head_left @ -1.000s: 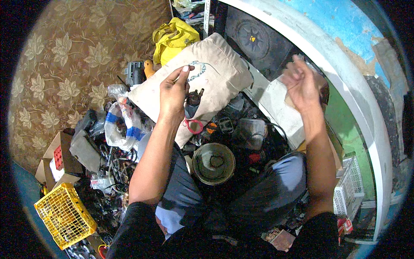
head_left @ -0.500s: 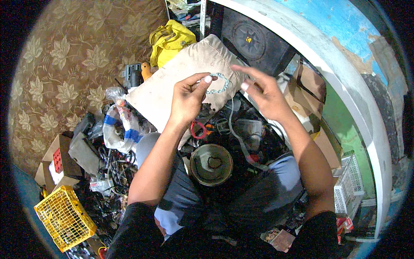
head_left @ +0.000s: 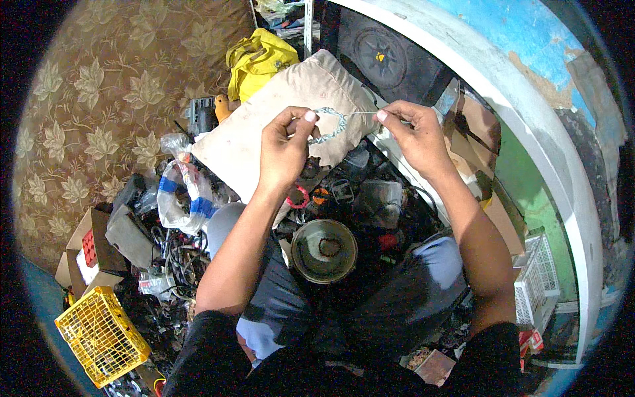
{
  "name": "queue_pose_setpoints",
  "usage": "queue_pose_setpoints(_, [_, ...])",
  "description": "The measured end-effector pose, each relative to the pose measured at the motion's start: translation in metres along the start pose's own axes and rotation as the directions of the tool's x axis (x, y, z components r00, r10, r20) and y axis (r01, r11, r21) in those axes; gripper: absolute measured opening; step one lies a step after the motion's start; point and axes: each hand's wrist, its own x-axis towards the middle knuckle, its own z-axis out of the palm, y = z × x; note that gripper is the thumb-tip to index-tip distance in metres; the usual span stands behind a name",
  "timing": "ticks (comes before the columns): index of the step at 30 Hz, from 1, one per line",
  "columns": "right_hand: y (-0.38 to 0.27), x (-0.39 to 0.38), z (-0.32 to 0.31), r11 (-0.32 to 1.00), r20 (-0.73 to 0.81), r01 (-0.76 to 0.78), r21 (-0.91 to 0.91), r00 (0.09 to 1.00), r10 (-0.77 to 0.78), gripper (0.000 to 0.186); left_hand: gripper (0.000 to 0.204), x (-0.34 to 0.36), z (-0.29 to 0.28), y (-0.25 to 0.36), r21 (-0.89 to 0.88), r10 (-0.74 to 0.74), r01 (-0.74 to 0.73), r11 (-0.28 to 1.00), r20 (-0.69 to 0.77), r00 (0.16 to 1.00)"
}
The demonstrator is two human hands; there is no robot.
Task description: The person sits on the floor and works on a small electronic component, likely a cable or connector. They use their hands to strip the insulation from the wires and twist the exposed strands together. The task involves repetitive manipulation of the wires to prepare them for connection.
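My left hand (head_left: pixel 286 145) pinches the left side of a pale blue-green and white braided ring (head_left: pixel 342 124) between thumb and fingers. From the ring's right side a thin pale strand (head_left: pixel 362 113) runs almost level to my right hand (head_left: pixel 418 137). The thumb and fingertips of that hand are closed on the strand. Both hands are raised above a beige cushion (head_left: pixel 235 149), apart from it. Below them, between my knees, sits a round metal bowl (head_left: pixel 324 272) with a dark ring-shaped mark or object at its middle.
A red-pink ring (head_left: pixel 298 197) lies among dark clutter past the bowl. Behind the cushion are a yellow bag (head_left: pixel 261 59) and a black speaker (head_left: pixel 380 59). Yellow (head_left: pixel 102 337) and white (head_left: pixel 532 284) plastic crates flank me. Cardboard (head_left: pixel 476 132) leans at the right.
My right hand has closed from spread fingers into a pinch. The strand, hanging in a long curve before, now stretches between the ring and that hand. My left hand keeps its hold.
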Motion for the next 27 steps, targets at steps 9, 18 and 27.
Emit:
queue_pose_setpoints(9, [-0.001,-0.004,0.011,0.775,0.056,-0.148,0.614,0.988,0.144,0.019,0.021,0.001,0.006,0.006,-0.274,-0.134,0.153,0.950,0.085,0.987])
queue_pose_setpoints(18, [-0.015,-0.005,0.018,0.767,0.177,-0.037,0.640,0.979,-0.101,0.018,0.021,-0.008,0.015,0.002,-0.091,-0.120,0.121,0.988,0.020,0.993])
queue_pose_setpoints(27, [-0.020,-0.013,0.028,0.947,0.069,0.283,0.151,0.953,-0.296,0.009,0.017,-0.015,0.022,-0.001,0.075,0.025,-0.022,0.997,-0.046,0.999])
